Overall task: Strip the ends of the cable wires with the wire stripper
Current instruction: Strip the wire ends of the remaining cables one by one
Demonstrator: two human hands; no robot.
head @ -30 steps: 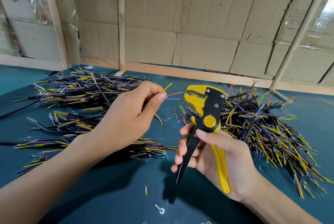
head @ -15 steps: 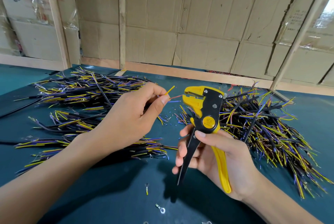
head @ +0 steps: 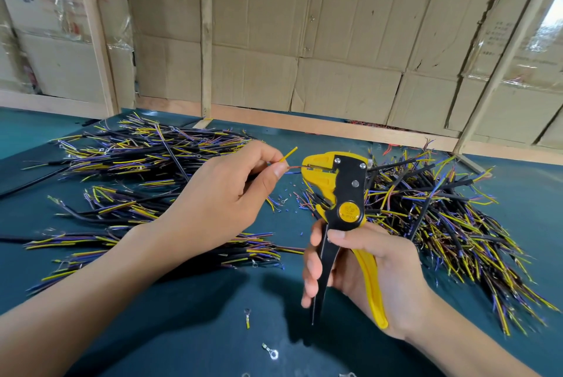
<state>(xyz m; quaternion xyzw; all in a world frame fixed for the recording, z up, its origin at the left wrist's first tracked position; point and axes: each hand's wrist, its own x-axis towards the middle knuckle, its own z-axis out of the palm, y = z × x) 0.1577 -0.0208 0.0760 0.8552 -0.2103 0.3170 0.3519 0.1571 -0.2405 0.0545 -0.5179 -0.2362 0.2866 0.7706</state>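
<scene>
My left hand (head: 219, 197) pinches a cable whose thin wires stick out past the thumb. A yellow wire (head: 288, 153) points up and right, free. A reddish-brown wire (head: 294, 167) runs level into the jaws of the wire stripper (head: 344, 194). The stripper is yellow and black, held upright by my right hand (head: 371, 273), fingers wrapped around its black and yellow handles. The handles stand apart. The rest of the held cable is hidden under my left hand.
Piles of black cables with yellow, blue and purple wires lie on the teal table (head: 182, 331): one at the left (head: 137, 160), one at the right (head: 451, 224). Small ring terminals (head: 271, 352) and insulation bits lie near the front. Cardboard walls stand behind.
The stripper and my left hand have closed together: the reddish-brown wire end, free a second ago, now sits inside the stripper's jaws.
</scene>
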